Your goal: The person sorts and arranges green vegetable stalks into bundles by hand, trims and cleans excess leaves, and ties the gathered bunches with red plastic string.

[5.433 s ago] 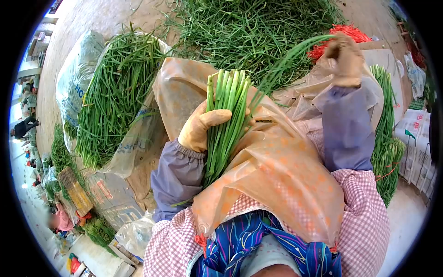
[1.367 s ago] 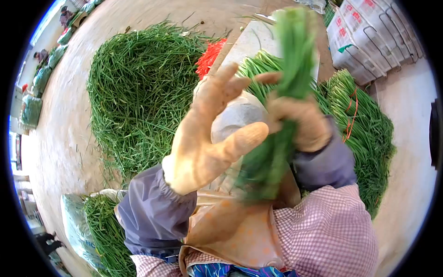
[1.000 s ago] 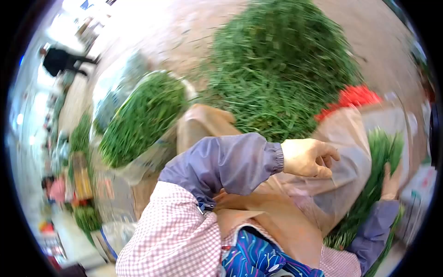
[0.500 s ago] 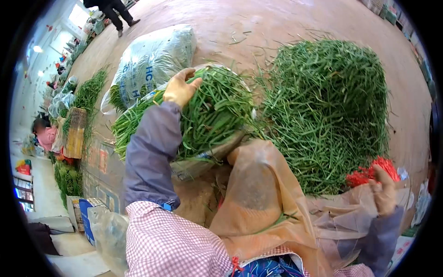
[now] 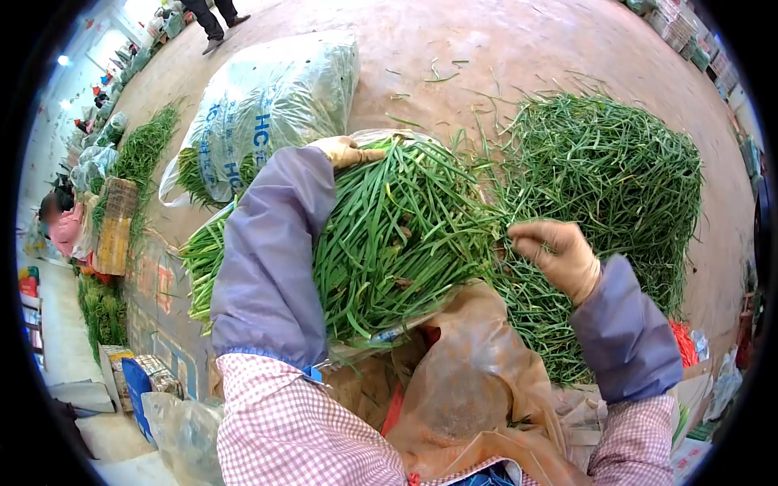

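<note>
Green leaves point(image 5: 405, 235): one thick heap, just beyond the plastic apron point(image 5: 462, 381). Left hand point(image 5: 352, 151): gloved, on the heap's far edge; grip, cannot tell from where I stand. Right hand point(image 5: 559, 255): gloved, fingertips drawn together at the leaf ends; whether pinching any, cannot tell. Left sleeve point(image 5: 271, 251): across the heap, hiding part. Behind: printed sack point(image 5: 284, 97). To the right: loose green pile point(image 5: 608, 178), red strips point(image 5: 685, 344). Far back: dark-trousered legs point(image 5: 215, 20).

leaves point(image 5: 405, 235): smooth | sack point(image 5: 304, 89): glossy plastic | apron point(image 5: 454, 377): wrinkled plastic | checked sleeve point(image 5: 296, 425): matt cloth
</note>
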Tool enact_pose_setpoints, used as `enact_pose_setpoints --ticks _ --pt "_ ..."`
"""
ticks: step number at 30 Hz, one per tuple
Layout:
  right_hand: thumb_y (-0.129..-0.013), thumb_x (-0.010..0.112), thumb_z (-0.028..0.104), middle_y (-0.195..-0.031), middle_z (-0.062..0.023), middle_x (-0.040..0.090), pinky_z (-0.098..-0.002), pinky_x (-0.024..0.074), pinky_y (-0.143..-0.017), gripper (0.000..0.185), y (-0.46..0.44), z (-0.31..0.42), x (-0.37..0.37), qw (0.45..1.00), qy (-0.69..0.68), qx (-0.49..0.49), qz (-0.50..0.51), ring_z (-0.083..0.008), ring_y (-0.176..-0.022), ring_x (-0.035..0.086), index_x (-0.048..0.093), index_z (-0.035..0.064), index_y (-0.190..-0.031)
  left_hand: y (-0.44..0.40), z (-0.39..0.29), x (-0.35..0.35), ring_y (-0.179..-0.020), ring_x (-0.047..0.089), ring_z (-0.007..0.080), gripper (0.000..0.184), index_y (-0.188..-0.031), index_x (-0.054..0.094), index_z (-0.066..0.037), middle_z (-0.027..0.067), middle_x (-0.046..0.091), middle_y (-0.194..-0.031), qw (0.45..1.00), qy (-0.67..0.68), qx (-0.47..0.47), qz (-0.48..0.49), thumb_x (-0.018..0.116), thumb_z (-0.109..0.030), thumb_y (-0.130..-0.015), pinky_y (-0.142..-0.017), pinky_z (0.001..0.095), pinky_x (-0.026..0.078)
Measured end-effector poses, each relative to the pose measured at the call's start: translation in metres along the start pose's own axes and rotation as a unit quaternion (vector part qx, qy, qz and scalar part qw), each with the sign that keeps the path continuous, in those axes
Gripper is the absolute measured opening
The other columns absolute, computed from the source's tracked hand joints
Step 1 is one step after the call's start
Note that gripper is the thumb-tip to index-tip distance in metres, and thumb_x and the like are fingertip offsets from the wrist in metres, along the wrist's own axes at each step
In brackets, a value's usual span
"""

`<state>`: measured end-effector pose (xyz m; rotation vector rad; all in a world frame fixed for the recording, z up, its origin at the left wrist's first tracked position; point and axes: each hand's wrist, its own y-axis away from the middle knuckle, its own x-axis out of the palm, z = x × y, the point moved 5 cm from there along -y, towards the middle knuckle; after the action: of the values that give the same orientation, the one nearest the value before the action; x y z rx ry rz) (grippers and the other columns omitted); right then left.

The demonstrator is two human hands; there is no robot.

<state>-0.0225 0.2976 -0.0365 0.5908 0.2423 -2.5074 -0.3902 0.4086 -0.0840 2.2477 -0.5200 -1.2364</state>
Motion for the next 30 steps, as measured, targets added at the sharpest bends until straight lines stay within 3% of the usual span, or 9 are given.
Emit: enact_pose_setpoints --ticks 2,6,9,11,16,22,27,28,30 --pt "-0.091 0.061 0.008 -0.089 -0.0057 0.069 -0.0256 0.0528 -0.073 0.018 -0.039 -0.013 -0.004 0.996 -0.073 0.029 -0.033 -0.0125 -0.079 0.064 0.067 0.0002 -0.107 -0.014 0.0 0.006 -0.112 0.059 0.0282 0.091 -0.125 0.06 -0.004 0.0182 0.061 -0.122 0.994 0.098 0.013 0.055 0.056 -0.079 -0.073 -0.1 0.0367 0.042" --pt "-0.093 0.057 0.009 -0.088 -0.0068 0.069 -0.0254 0.0526 -0.072 0.019 -0.126 -0.016 0.011 0.987 -0.134 0.01 -0.088 -0.0131 -0.078 0.063 0.066 0.0005 -0.107 -0.015 -0.018 0.002 -0.109 0.061 0.0234 0.078 -0.121 0.065 -0.008 0.0124 0.066 -0.117 1.0 -0.02 0.01 -0.021 0.065 -0.069 -0.073 -0.097 0.0322 0.043" --pt "-0.092 0.058 0.011 -0.098 -0.0109 0.069 -0.0287 0.0516 -0.08 0.023 -0.177 -0.013 0.027 0.987 -0.101 0.043 -0.116 -0.0166 -0.09 0.064 0.065 0.0012 -0.112 -0.02 -0.016 0.003 -0.113 0.058 0.0284 0.091 -0.128 0.055 0.001 0.018 0.059 -0.125 0.998 0.001 -0.016 0.066 0.068 -0.068 -0.071 -0.099 0.0368 0.043" --pt "-0.089 0.063 0.016 -0.103 -0.0129 0.067 -0.0322 0.0498 -0.087 0.032 -0.216 -0.017 0.038 0.994 0.077 0.064 -0.034 -0.0206 -0.097 0.063 0.062 0.0012 -0.117 -0.039 0.001 0.009 -0.11 0.058 0.0252 0.077 -0.126 0.056 0.001 0.0161 0.061 -0.122 0.994 0.061 -0.004 0.091 0.073 -0.054 -0.073 -0.097 0.0338 0.044" --pt "-0.075 0.079 0.016 -0.104 -0.0099 0.069 -0.0319 0.0496 -0.082 0.046 -0.293 -0.117 0.085 0.953 0.034 0.228 0.198 -0.016 -0.091 0.062 0.066 0.0051 -0.117 -0.033 -0.006 0.005 -0.104 0.06 0.0223 0.066 -0.127 0.056 0.0 0.015 0.063 -0.116 0.998 0.033 -0.01 0.055 0.071 -0.04 -0.077 -0.093 0.0334 0.046" --pt "-0.072 0.08 0.031 -0.086 -0.0073 0.071 -0.0332 0.0503 -0.07 0.036 -0.307 -0.159 0.091 0.964 0.075 0.217 0.136 -0.0156 -0.076 0.064 0.074 0.0059 -0.097 -0.029 -0.012 0.017 -0.096 0.061 0.0206 0.064 -0.133 0.048 -0.002 0.0153 0.064 -0.112 0.979 0.176 0.076 0.063 0.069 -0.022 -0.076 -0.087 0.0309 0.048" --pt "-0.072 0.076 0.046 -0.09 -0.0104 0.071 -0.0364 0.0495 -0.08 0.05 -0.317 -0.187 0.106 0.978 -0.043 0.175 0.102 -0.0218 -0.084 0.066 0.073 0.0055 -0.101 -0.021 -0.019 0.011 -0.104 0.061 0.0268 0.071 -0.136 0.046 -0.004 0.0184 0.063 -0.115 0.999 -0.02 -0.019 -0.035 0.07 -0.031 -0.074 -0.095 0.0331 0.044" --pt "-0.077 0.075 0.035 -0.084 -0.0088 0.071 -0.0352 0.0511 -0.072 0.037 -0.317 -0.191 0.109 0.982 -0.033 0.16 0.091 -0.0188 -0.075 0.065 0.073 0.005 -0.1 -0.018 -0.021 0.011 -0.105 0.061 0.0278 0.073 -0.136 0.046 -0.004 0.0188 0.063 -0.115 0.998 -0.038 -0.021 -0.055 0.07 -0.032 -0.074 -0.095 0.0332 0.044" --pt "-0.077 0.073 0.041 -0.097 -0.0108 0.07 -0.0349 0.0497 -0.078 0.046 -0.318 -0.213 0.119 0.959 0.116 0.214 0.142 -0.0199 -0.087 0.064 0.071 0.0048 -0.105 -0.013 -0.028 0.013 -0.104 0.061 0.028 0.071 -0.134 0.047 -0.003 0.0191 0.063 -0.114 0.997 -0.042 -0.007 -0.071 0.07 -0.031 -0.073 -0.095 0.0331 0.044"
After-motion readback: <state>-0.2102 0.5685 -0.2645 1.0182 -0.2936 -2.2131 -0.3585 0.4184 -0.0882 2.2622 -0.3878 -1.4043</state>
